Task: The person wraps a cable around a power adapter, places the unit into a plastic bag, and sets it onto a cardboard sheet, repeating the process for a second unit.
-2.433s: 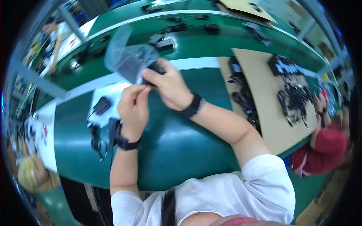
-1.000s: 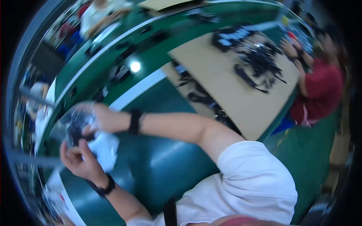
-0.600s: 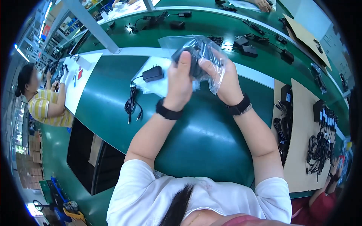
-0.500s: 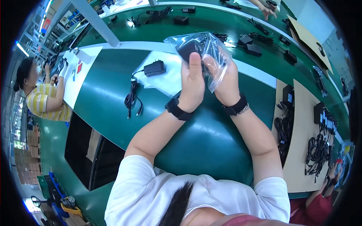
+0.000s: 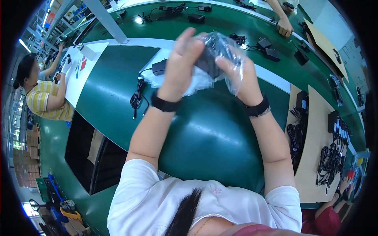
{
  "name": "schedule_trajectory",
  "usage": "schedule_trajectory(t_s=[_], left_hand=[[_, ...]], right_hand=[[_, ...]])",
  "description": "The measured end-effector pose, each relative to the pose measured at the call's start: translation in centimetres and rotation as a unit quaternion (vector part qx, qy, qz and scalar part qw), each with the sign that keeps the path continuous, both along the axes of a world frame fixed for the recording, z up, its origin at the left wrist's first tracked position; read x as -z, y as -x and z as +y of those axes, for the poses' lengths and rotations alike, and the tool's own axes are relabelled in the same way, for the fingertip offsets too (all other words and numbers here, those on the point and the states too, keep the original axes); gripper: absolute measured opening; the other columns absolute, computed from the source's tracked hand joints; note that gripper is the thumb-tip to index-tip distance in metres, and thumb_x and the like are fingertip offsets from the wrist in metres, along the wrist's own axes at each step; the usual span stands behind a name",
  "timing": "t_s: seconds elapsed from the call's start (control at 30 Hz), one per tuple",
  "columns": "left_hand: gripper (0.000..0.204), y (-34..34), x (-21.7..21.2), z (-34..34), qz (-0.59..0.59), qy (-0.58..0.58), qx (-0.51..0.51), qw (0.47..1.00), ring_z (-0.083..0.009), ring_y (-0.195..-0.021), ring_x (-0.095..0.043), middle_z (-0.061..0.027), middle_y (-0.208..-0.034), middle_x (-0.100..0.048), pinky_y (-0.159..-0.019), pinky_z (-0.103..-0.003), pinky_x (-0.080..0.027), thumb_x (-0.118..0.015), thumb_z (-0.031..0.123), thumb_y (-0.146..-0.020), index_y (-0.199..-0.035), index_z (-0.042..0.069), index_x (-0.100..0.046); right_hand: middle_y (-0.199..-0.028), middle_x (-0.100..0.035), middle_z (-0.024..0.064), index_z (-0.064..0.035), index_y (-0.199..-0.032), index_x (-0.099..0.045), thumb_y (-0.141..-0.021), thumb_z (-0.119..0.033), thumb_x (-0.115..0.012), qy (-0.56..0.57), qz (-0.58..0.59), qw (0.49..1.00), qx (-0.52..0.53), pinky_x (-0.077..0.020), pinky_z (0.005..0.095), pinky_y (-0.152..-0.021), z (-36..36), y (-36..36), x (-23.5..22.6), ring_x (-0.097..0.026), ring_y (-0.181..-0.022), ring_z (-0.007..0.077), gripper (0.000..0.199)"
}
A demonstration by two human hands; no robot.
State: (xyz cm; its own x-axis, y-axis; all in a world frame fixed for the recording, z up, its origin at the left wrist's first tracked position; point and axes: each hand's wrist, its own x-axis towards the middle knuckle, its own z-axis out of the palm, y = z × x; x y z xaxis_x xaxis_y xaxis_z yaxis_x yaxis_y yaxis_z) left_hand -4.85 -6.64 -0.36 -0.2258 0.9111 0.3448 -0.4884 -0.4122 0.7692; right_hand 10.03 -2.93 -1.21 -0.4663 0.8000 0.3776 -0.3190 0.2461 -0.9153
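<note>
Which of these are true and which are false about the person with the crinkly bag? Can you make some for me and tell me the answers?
1. Both hands hold a clear plastic bag with a black adapter inside. True.
2. The left hand wears a glove. False: it is bare, with a black band on the wrist.
3. Another black adapter with a coiled cable lies on the green table. True.
4. The table is red. False: it is green.
5. The right hand rests flat on the table. False: it is raised, gripping the bag.
</note>
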Motion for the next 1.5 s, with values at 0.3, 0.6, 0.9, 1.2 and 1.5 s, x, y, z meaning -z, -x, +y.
schedule_trajectory(t_s=[0.3, 0.6, 0.9, 1.2, 1.5], left_hand=[[0.033, -3.4, 0.9, -0.9, -0.022, 0.028, -0.029, 0.999, -0.0096, -0.083, -0.055, -0.0039, -0.095, -0.059, -0.072, -0.022, -0.045, -0.068, 0.017, -0.078, -0.104, 0.0, -0.055], [0.023, -1.8, 1.6, -0.2, -0.044, 0.084, 0.059, 0.994, -0.0126, -0.084, -0.057, -0.0041, -0.094, -0.061, -0.077, -0.027, -0.045, -0.064, 0.006, -0.078, -0.1, 0.003, -0.058], [0.017, 0.9, 1.6, 1.1, -0.152, 0.111, 0.059, 0.98, -0.0199, -0.08, -0.061, -0.0095, -0.089, -0.062, -0.076, -0.033, -0.05, -0.059, 0.002, -0.078, -0.095, 0.0, -0.057], [0.022, 0.1, 1.6, 0.6, -0.096, 0.087, 0.002, 0.992, -0.0167, -0.08, -0.059, -0.0071, -0.09, -0.062, -0.075, -0.03, -0.049, -0.063, 0.003, -0.078, -0.098, 0.001, -0.057], [0.025, -0.8, 0.8, 0.3, -0.095, 0.035, 0.023, 0.995, -0.016, -0.084, -0.059, -0.0063, -0.096, -0.061, -0.077, -0.028, -0.048, -0.064, -0.001, -0.075, -0.1, 0.001, -0.057]], right_hand=[[-0.104, -0.055, 0.0124, -0.0006, -0.119, -0.043, -0.084, -0.014, -0.058, -0.041, -0.021, 0.998, 0.041, -0.0456, 0.0287, -0.076, -0.1, 1.1, 2.0, -0.056, -0.09, 0.0176, 0.04], [-0.105, -0.051, 0.0166, -0.0012, -0.11, -0.054, -0.078, -0.021, -0.06, -0.423, -0.3, 0.824, 0.23, -0.0339, 0.0389, -0.086, 1.7, -0.3, 0.6, -0.046, -0.09, 0.0329, 0.038], [-0.128, -0.043, 0.0117, -0.0073, -0.127, -0.042, -0.085, -0.026, -0.057, -0.224, -0.148, 0.954, 0.133, -0.0349, 0.029, -0.092, 4.9, -4.2, -1.3, -0.043, -0.11, 0.0172, 0.049], [-0.08, -0.059, 0.0035, 0.0016, -0.086, -0.06, -0.082, -0.011, -0.06, 0.067, 0.051, 0.996, 0.027, -0.0421, 0.0221, -0.068, 5.3, -3.3, -0.3, -0.052, -0.071, 0.0101, 0.013], [-0.118, -0.048, 0.0128, -0.0032, -0.127, -0.035, -0.08, -0.036, -0.063, 0.01, 0.142, 0.99, 0.004, -0.0409, 0.0321, -0.087, 4.3, -2.7, -0.2, -0.048, -0.107, 0.019, 0.065]])
